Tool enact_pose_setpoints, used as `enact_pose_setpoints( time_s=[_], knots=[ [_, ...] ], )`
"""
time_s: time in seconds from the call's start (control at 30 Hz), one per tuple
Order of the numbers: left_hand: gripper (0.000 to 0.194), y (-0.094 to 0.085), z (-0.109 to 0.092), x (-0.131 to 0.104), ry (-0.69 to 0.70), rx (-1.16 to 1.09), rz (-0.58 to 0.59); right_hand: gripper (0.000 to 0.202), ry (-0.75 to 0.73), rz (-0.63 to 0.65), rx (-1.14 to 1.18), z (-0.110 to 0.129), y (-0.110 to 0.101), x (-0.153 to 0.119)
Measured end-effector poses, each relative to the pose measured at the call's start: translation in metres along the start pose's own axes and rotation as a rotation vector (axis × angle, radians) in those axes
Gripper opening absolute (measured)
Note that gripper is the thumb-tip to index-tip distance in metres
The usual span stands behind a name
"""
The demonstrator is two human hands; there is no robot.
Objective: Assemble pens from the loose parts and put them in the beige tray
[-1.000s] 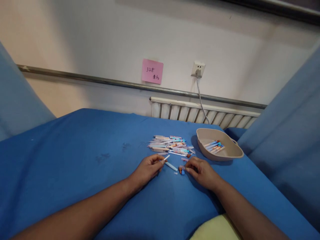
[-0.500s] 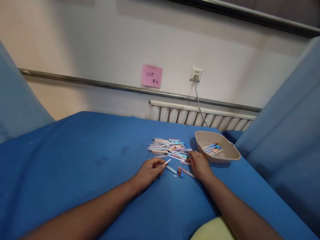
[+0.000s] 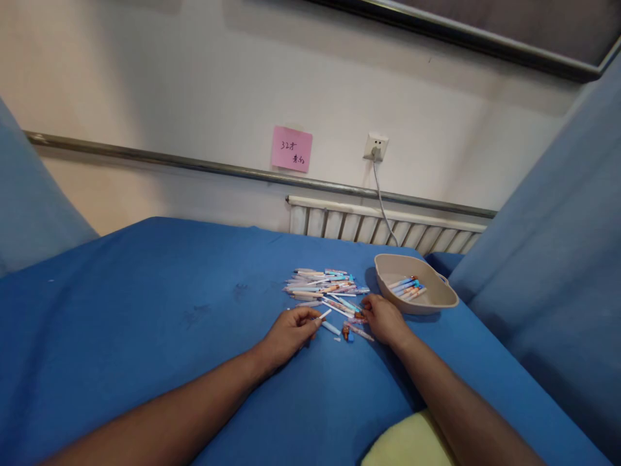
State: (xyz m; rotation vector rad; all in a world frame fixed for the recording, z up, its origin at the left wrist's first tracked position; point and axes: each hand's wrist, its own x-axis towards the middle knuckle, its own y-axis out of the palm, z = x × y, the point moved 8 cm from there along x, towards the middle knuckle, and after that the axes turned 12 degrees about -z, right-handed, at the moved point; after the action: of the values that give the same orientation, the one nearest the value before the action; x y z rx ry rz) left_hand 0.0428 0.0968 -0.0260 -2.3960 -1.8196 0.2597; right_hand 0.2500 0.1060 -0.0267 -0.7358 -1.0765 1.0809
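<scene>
Below frame centre, the left hand [image 3: 289, 331] pinches a white stick [image 3: 326, 313] near the pen pile [image 3: 315, 288]. Farther right, the right hand [image 3: 387, 320] curls at the pile's edge, its hold unclear.

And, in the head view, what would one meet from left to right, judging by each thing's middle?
Left curtain → left hand → light-blue pen piece → brown piece → right hand → tan basin → right curtain.

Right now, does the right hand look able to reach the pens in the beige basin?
Likely yes: the right hand is near the basin, and nothing visible blocks its open top or the pens.
</scene>
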Motion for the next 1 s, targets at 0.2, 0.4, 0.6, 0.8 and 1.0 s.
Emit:
enact_pose_setpoints(
  time_s=[0.2, 0.4, 0.6, 0.8, 1.0],
  knots=[
    [0.035, -0.004, 0.002, 0.000, -0.007, -0.097, 0.005, 0.006, 0.042, -0.011, 0.002, 0.005, -0.004, 0.003],
    [0.037, -0.011, 0.002, 0.001, -0.049, -0.229, -0.002, 0.005, 0.135, -0.132, 0.158, 0.007, -0.015, -0.003],
    [0.037, -0.014, 0.004, 0.005, -0.059, -0.275, -0.007, 0.029, 0.248, -0.237, 0.489, -0.002, -0.026, -0.023],
    [0.035, -0.008, 0.007, 0.001, -0.081, -0.161, 0.045, 0.035, 0.557, -0.155, 1.215, -0.005, -0.015, -0.038],
    [0.035, 0.000, 0.005, -0.005, -0.082, -0.079, 0.100, 0.035, 0.506, -0.023, 1.307, 0.024, -0.004, -0.043]
  ],
)
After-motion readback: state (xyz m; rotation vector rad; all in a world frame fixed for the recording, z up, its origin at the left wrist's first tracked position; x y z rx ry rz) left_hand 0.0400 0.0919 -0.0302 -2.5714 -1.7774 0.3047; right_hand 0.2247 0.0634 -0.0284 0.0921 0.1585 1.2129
